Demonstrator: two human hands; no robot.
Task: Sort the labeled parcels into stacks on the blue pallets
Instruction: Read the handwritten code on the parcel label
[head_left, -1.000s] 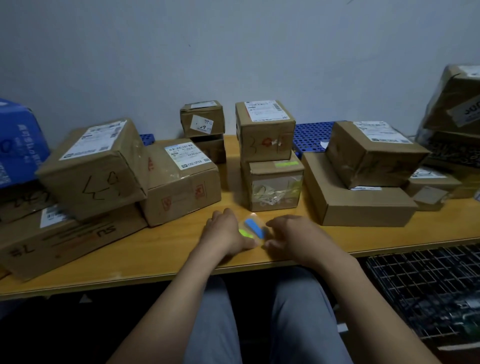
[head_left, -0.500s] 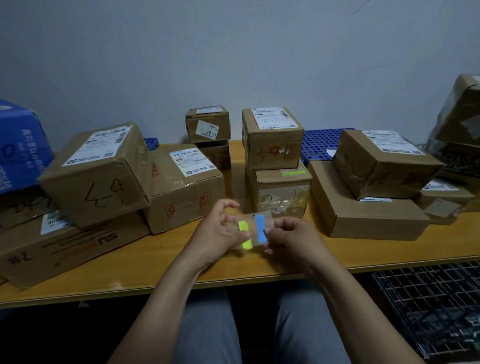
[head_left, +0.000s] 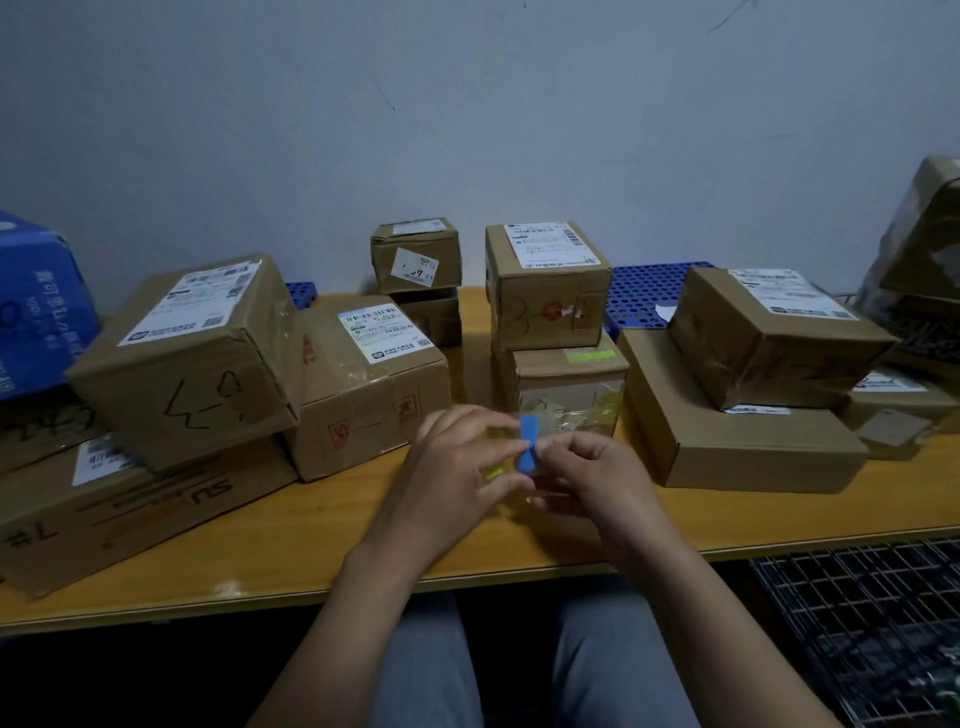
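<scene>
Two bare hands meet over the wooden table, just in front of the green-tagged parcel. The left hand has its fingers curled round a small sticker card, and a yellow-green strip shows between its thumb and fingers. The right hand pinches a blue strip on that card between thumb and forefinger. The card is off the tabletop.

On top of the green-tagged parcel stands a labeled parcel marked 3. Behind and right of the green-tagged parcel lies a blue pallet against the wall. A flat parcel sits just right of the green-tagged parcel and carries a taped parcel, tilted. Left of the green-tagged parcel is a parcel with red stamps, and behind that two small parcels are stacked. Further left, a tilted parcel with pen marks rests on a long flat parcel, with a corner of a second blue pallet showing behind. A blue carton stands far left of the green-tagged parcel. A black wire crate sits below the table edge, right of it.
</scene>
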